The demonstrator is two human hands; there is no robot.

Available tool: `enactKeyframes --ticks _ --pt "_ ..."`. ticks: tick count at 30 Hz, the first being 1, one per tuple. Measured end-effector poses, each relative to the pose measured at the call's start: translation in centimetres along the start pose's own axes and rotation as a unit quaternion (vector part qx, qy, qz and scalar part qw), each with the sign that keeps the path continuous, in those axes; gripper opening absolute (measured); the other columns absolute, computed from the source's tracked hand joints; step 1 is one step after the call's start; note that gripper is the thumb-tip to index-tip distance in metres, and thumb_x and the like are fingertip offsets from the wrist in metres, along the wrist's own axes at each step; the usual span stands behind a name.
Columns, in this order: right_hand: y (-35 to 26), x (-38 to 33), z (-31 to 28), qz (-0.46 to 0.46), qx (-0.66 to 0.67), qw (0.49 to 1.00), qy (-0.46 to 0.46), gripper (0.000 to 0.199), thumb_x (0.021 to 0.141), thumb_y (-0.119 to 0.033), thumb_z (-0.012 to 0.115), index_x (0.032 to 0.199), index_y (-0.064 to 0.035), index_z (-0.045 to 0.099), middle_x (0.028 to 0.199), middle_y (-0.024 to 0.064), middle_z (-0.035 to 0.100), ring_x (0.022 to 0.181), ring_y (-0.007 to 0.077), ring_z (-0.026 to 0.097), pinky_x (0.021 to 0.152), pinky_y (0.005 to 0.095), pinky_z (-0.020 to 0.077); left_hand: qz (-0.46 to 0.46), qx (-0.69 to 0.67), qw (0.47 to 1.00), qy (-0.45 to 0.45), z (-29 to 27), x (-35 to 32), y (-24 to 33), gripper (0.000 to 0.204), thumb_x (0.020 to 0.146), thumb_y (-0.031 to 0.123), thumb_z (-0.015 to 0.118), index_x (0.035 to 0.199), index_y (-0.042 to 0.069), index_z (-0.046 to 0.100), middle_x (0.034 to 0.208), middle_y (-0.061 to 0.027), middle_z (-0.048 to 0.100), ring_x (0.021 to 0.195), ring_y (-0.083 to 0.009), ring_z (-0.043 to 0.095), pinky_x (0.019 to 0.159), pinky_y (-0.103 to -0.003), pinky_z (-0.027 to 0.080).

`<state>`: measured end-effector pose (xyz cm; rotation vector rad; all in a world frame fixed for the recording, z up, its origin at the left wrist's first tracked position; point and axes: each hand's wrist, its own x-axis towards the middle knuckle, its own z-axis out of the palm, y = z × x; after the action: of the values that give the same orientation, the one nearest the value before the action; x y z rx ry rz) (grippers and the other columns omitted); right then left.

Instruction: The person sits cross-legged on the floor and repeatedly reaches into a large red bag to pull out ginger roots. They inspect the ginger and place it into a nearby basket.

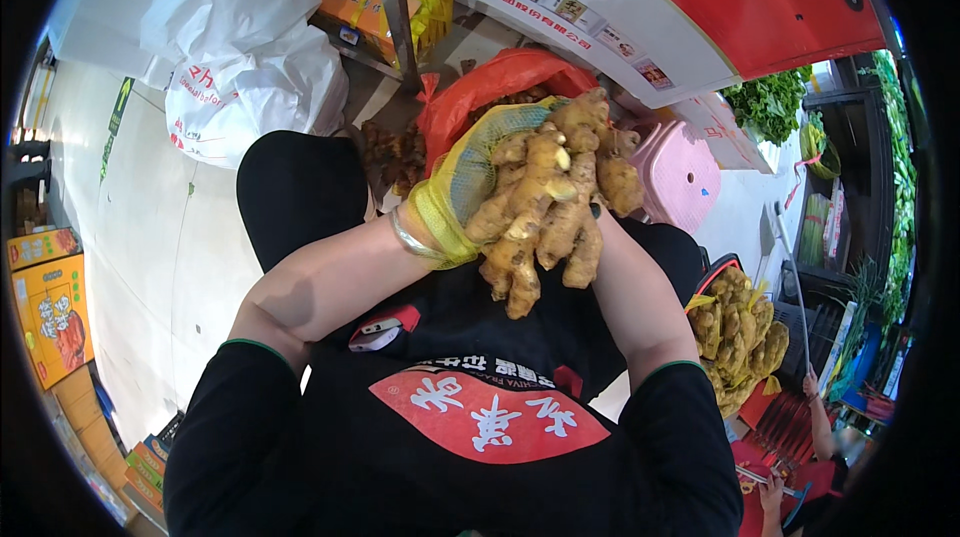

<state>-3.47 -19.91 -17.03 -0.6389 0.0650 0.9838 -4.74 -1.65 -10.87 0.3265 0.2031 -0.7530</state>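
Observation:
A large knobbly cluster of tan ginger is held up in front of my lap, between my two hands. Yellow mesh netting wraps my left wrist and hand, and a bluish-grey covering shows through it. My left hand reaches to the ginger's left side, its fingertips hidden behind the roots. On the other side, my right forearm ends at the ginger; nearly all of that hand is behind it. Just beyond, an open red bag has more brown roots in it. Loose roots lie left of that bag.
A large white plastic bag stands at the far left. To the right are a pink stool and a yellow net of ginger. A metal post rises beyond. Another person's hand shows at lower right.

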Motion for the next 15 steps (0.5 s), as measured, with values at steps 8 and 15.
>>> enactKeyframes --ticks 8,15 --pt "0.4 -2.5 -0.9 0.118 -0.145 0.98 -0.068 0.04 0.097 -0.031 0.043 0.126 -0.0047 0.048 0.126 0.0123 0.052 0.114 0.0248 0.053 0.099 0.0382 0.0417 -0.056 -0.094 0.988 -0.112 3.5 -1.6 0.2 0.042 0.098 0.023 0.045 0.136 0.005 0.041 0.128 -0.013 0.052 0.116 -0.0239 0.054 0.097 -0.036 0.046" --pt "-3.4 0.4 -1.4 -0.077 0.077 0.988 -0.107 0.04 0.098 -0.027 0.042 0.13 -0.003 0.045 0.13 0.0135 0.05 0.117 0.0253 0.051 0.103 0.0397 0.0396 0.043 0.072 0.986 -0.147 2.3 -0.4 1.0 0.04 0.097 0.021 0.046 0.133 0.004 0.044 0.122 -0.0123 0.055 0.112 -0.0221 0.056 0.094 -0.032 0.049"
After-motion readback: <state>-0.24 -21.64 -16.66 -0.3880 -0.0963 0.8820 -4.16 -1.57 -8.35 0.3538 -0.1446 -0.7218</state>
